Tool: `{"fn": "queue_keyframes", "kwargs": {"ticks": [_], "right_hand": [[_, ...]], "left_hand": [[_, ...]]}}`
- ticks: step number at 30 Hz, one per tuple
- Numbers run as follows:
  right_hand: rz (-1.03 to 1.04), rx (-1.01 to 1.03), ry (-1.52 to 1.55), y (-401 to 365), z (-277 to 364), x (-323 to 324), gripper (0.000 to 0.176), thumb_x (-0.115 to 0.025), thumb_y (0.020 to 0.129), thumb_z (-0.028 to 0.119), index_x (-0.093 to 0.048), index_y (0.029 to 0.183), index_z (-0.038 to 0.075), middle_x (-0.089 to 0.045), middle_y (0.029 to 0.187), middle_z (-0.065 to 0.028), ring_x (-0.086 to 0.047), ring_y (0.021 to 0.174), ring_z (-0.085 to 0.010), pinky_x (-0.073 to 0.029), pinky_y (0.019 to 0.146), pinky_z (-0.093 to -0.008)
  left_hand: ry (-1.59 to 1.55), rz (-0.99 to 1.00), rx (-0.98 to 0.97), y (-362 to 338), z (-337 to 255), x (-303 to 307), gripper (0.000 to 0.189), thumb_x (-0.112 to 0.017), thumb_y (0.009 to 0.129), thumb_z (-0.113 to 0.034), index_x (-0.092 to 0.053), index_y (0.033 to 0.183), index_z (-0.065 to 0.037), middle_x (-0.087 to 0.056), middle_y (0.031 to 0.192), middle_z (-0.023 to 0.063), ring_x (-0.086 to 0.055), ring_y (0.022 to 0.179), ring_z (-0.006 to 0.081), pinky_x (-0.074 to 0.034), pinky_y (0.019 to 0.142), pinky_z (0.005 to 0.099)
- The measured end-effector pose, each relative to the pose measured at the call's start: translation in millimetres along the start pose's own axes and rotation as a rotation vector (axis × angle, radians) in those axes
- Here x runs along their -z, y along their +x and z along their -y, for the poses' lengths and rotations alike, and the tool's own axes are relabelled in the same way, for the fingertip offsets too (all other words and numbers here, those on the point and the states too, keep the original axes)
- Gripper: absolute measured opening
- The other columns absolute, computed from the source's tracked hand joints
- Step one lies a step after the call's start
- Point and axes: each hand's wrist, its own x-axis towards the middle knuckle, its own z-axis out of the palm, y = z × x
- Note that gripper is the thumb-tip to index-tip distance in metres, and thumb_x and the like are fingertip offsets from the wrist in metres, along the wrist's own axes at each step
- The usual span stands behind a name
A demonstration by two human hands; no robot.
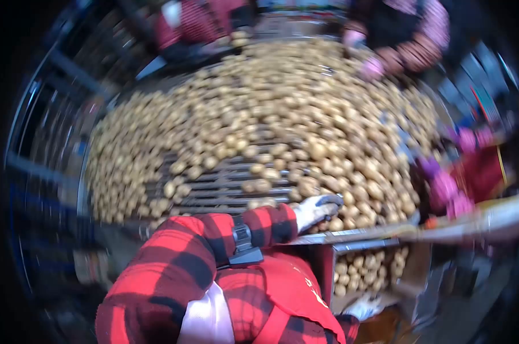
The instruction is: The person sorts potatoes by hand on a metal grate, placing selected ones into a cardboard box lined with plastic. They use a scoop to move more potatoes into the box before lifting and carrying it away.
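My left hand (318, 210), in a white glove with dark grey fingers, reaches across my body to the near edge of a big heap of potatoes (288, 109). Its fingers extend over the potatoes there, apparently apart; blur hides finer detail. Lower right, my right hand (364, 307), also in a pale glove, is at the near side of a box (417, 269) holding potatoes (365, 271). Its fingers are too smeared to read. The heap lies on a slatted metal table (213, 194), whose dark bars show near the middle.
Across the heap, a co-worker's pink-gloved hand (372, 69) touches potatoes; another person's red sleeve (168, 26) is at upper left. More pink gloves (444, 189) show at the right edge. A metal rim (357, 234) runs along the table's near side, above the box.
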Motion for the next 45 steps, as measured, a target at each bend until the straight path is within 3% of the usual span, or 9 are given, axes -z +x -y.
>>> {"fn": "queue_keyframes", "kwargs": {"ticks": [6, 7, 12, 19, 24, 26, 32, 36, 45], "right_hand": [[-0.706, 0.787, -0.241, 21.0, 55.6, -4.0, 0.065, -0.056, 0.099, 0.065, -0.071, 0.125, 0.007, -0.070, 0.121, -0.0204, -0.067, 0.105, -0.0416, -0.054, 0.090, -0.0548], [-0.200, 0.655, -0.037, 30.3, 94.8, -1.6, 0.056, -0.068, 0.096, 0.031, -0.056, 0.145, 0.006, -0.046, 0.153, -0.0287, -0.048, 0.139, -0.0421, -0.042, 0.115, -0.0506], [0.309, 1.325, 0.374, -64.7, 347.7, -15.4, 0.051, -0.068, 0.095, 0.019, -0.058, 0.142, 0.001, -0.056, 0.146, -0.0243, -0.052, 0.136, -0.0407, -0.040, 0.114, -0.0490], [0.754, 2.426, 0.254, -366.2, 571.3, -94.1, 0.058, -0.071, 0.089, 0.021, -0.055, 0.143, 0.005, -0.060, 0.136, -0.0226, -0.057, 0.122, -0.0449, -0.046, 0.106, -0.0531], [1.330, 2.247, -0.003, -504.7, 624.9, -155.5, 0.037, -0.069, 0.092, 0.031, -0.073, 0.122, 0.010, -0.072, 0.117, -0.0183, -0.068, 0.106, -0.0392, -0.053, 0.095, -0.0462], [0.966, 2.469, -0.106, -516.7, 628.8, -177.7, 0.032, -0.068, 0.091, 0.034, -0.078, 0.113, 0.013, -0.072, 0.118, -0.0164, -0.067, 0.108, -0.0391, -0.052, 0.095, -0.0475], [0.974, 2.774, 0.176, -446.4, 626.2, -171.4, 0.020, -0.074, 0.084, 0.025, -0.078, 0.098, 0.011, -0.070, 0.109, -0.0127, -0.063, 0.105, -0.0374, -0.049, 0.092, -0.0494], [1.105, 2.744, -0.025, -374.9, 623.3, -150.5, 0.020, -0.073, 0.081, 0.022, -0.076, 0.095, 0.007, -0.068, 0.101, -0.0144, -0.062, 0.097, -0.0390, -0.048, 0.087, -0.0510], [0.702, 2.500, -0.618, -105.8, 608.8, -74.7, 0.027, -0.072, 0.075, 0.027, -0.081, 0.096, 0.013, -0.071, 0.119, -0.0079, -0.058, 0.124, -0.0355, -0.023, 0.126, -0.0536]], "left_hand": [[-0.046, -0.932, -0.485, -157.5, 30.7, 211.2, 0.036, -0.060, 0.105, -0.019, -0.060, 0.138, -0.003, -0.065, 0.133, 0.0108, -0.060, 0.123, 0.0207, -0.047, 0.109, 0.0360], [0.077, -1.094, -0.536, -190.6, 40.8, 241.1, 0.037, -0.063, 0.104, -0.019, -0.060, 0.138, -0.004, -0.065, 0.133, 0.0110, -0.061, 0.123, 0.0227, -0.048, 0.109, 0.0375], [0.508, -1.731, -0.262, -327.1, 88.0, 349.4, 0.038, -0.067, 0.096, -0.019, -0.062, 0.132, -0.006, -0.061, 0.133, 0.0189, -0.063, 0.118, 0.0341, -0.051, 0.104, 0.0422], [-0.417, -1.313, -0.364, -292.4, 70.1, 351.7, 0.032, -0.066, 0.099, -0.018, -0.066, 0.127, -0.004, -0.070, 0.113, 0.0124, -0.068, 0.102, 0.0249, -0.055, 0.092, 0.0364], [-0.129, -1.658, -0.485, -259.8, 107.4, 368.4, 0.031, -0.063, 0.100, -0.016, -0.066, 0.129, -0.004, -0.070, 0.121, 0.0139, -0.069, 0.108, 0.0238, -0.055, 0.096, 0.0357], [-0.136, -1.699, -0.497, -258.1, 109.2, 368.0, 0.031, -0.062, 0.101, -0.016, -0.066, 0.129, -0.005, -0.070, 0.123, 0.0142, -0.068, 0.114, 0.0266, -0.053, 0.102, 0.0373], [-0.612, -1.622, -0.477, -235.3, 40.7, 305.4, 0.038, -0.061, 0.106, -0.019, -0.054, 0.143, -0.013, -0.066, 0.122, 0.0052, -0.063, 0.106, 0.0163, -0.057, 0.084, 0.0342], [0.126, -1.976, -0.406, -140.1, 51.6, 272.8, 0.038, -0.078, 0.087, -0.009, -0.069, 0.124, -0.013, -0.061, 0.134, 0.0156, -0.066, 0.116, 0.0330, -0.058, 0.094, 0.0395], [0.087, -1.309, -0.310, 35.4, -0.6, 132.6, 0.054, -0.072, 0.090, -0.022, -0.056, 0.140, -0.008, -0.053, 0.146, 0.0172, -0.049, 0.137, 0.0387, -0.041, 0.116, 0.0475]]}}
